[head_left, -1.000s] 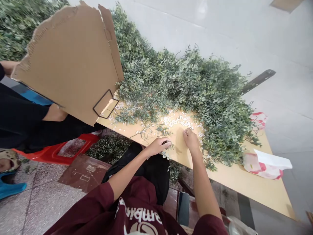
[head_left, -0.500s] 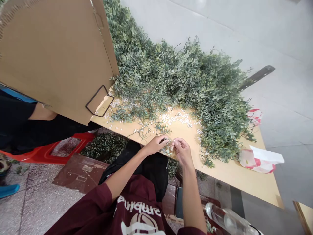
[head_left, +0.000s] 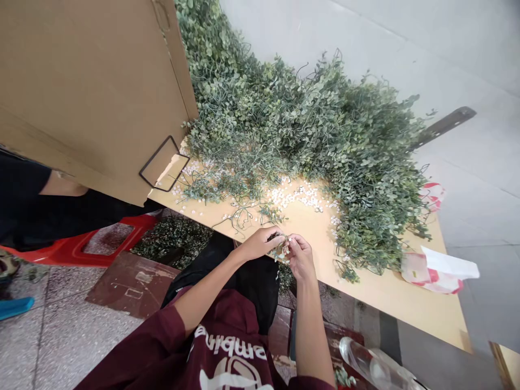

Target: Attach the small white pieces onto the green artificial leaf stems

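Sprig (head_left: 281, 253) of small leaves is sitting between the two bare hands of a person in a maroon shirt (head_left: 233, 346), just at the near edge of a pale table (head_left: 426, 309). The left hand (head_left: 260, 242) is pinching it, thumb pressing toward curled fingers. The right hand (head_left: 301, 259) is meeting it from the other side, thumb and fingertips drawing narrow beside the leaves; those fingers are hiding their grip, leaving me unable to tell whether they are holding the sprig or something smaller.

Beyond the hands, white bits (head_left: 298, 196) are lying scattered across the tabletop, with loose stems (head_left: 271, 213) trailing nearby. Heaped greenery (head_left: 345, 130) is covering the far side, a dark bar (head_left: 447, 127) jutting out past it. Toward the right end, a red-and-white packet (head_left: 430, 273) is resting on the table.

Brown cardboard (head_left: 89, 86) is standing at the left end, a black frame (head_left: 154, 155) showing by its lower corner. Past it, a second person (head_left: 63, 186) is sitting by a red stool (head_left: 69, 246). A clear bottle (head_left: 363, 357) is lying at lower right.
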The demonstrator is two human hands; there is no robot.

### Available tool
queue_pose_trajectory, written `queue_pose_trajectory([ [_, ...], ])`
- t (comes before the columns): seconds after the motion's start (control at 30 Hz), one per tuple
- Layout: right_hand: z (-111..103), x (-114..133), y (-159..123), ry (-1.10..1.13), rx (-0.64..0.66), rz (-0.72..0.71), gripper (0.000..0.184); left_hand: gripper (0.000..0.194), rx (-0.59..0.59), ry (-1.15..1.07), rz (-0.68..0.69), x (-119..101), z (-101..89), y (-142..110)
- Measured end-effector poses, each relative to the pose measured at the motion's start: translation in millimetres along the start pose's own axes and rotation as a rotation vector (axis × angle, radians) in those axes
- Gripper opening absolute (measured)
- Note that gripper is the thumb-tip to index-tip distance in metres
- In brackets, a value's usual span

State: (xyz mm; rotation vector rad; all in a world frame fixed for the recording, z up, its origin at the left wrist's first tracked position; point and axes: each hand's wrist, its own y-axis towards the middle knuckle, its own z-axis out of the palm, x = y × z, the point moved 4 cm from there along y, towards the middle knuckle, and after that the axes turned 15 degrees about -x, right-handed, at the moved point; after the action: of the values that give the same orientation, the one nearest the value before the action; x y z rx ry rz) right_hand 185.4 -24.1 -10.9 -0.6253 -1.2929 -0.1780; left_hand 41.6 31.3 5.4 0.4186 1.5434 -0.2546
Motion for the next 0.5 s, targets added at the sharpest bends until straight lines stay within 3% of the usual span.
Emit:
queue_pose_trajectory([
  [0.5, -0.7, 1.1, 1.1, 0.023, 0.036, 0.031, 0.04, 0.027, 0.005, -0.035, 0.003, 2.3, 1.1, 1.0],
])
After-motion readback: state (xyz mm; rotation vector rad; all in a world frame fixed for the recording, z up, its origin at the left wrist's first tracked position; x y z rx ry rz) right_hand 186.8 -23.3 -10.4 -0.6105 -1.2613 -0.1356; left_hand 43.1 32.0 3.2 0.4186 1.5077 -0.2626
